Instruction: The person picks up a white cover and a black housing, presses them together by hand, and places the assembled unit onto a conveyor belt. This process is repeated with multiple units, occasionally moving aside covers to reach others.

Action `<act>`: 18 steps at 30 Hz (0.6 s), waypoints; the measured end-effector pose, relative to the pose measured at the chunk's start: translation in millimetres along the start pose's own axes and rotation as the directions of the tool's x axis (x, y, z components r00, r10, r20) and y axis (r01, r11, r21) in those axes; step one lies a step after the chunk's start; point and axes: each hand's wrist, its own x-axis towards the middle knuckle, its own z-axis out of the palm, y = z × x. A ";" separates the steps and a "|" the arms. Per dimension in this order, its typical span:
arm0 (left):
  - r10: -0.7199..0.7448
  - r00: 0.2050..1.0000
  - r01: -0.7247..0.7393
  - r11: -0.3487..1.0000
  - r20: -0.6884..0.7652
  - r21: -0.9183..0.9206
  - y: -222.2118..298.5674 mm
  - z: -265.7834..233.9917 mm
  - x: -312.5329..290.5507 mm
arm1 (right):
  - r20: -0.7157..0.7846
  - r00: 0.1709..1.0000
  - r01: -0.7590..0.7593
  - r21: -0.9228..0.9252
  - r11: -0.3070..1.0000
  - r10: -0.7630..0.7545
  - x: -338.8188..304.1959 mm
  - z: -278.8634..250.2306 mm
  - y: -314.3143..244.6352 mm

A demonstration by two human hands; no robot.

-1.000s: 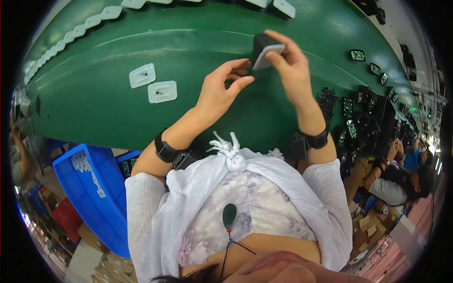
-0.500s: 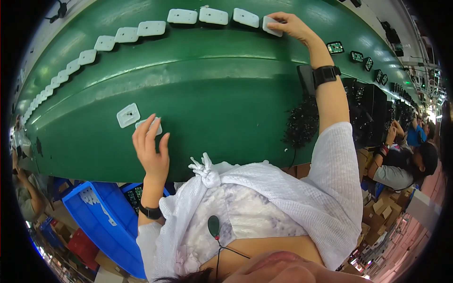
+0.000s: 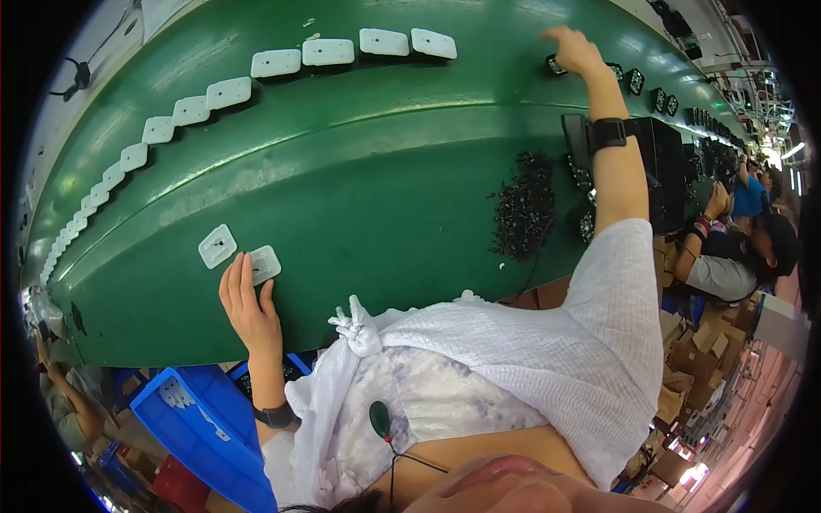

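Observation:
My left hand (image 3: pixel 250 308) lies low over the green table with its fingers stretched out, fingertips resting on the edge of a white plastic cover (image 3: pixel 264 265). A second white cover (image 3: pixel 218 246) lies just to its left. At the far right, my right hand (image 3: pixel 576 53) reaches out with its fingers apart, over a small black housing with a circuit board (image 3: pixel 556 65); its fingers partly hide that housing. More black housings (image 3: pixel 635 81) stand in a line beyond the hand. A long row of white covers (image 3: pixel 330 51) curves along the far side, with its right end left of my right hand.
A heap of small black parts (image 3: pixel 523 209) lies on the table right of centre. Beside my right forearm stands a black box (image 3: pixel 660 167). A blue bin (image 3: pixel 192 427) with white pieces sits below the table's near edge. Co-workers (image 3: pixel 727 256) sit at the right.
My right hand has let go of the last white cover in the row and moved right to a black housing. My left hand's cover shows more now. The view has turned slightly.

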 end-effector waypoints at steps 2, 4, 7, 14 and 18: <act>-0.017 1.000 0.017 1.000 0.013 -0.017 2.6 6.4 5.1 | 0.244 0.966 0.027 0.241 0.970 -0.087 -5.3 54.1 29.8; 0.011 1.000 -0.011 0.997 0.004 -0.078 10.5 9.5 11.6 | 0.117 0.986 0.080 0.268 0.960 -0.115 -19.5 50.8 29.2; 0.072 0.997 -0.073 0.984 -0.016 -0.162 27.3 22.8 25.7 | 0.016 0.992 -0.119 0.379 0.918 0.122 -37.5 22.5 -6.7; 0.212 0.973 -0.229 0.930 -0.088 -0.287 68.0 66.8 66.2 | -0.258 0.859 0.475 0.725 0.499 -0.443 -100.7 -67.1 -150.6; 0.212 0.976 -0.220 0.933 -0.057 -0.284 73.5 66.4 72.7 | 0.031 0.897 0.122 0.942 0.314 -0.442 -141.4 -90.7 -205.0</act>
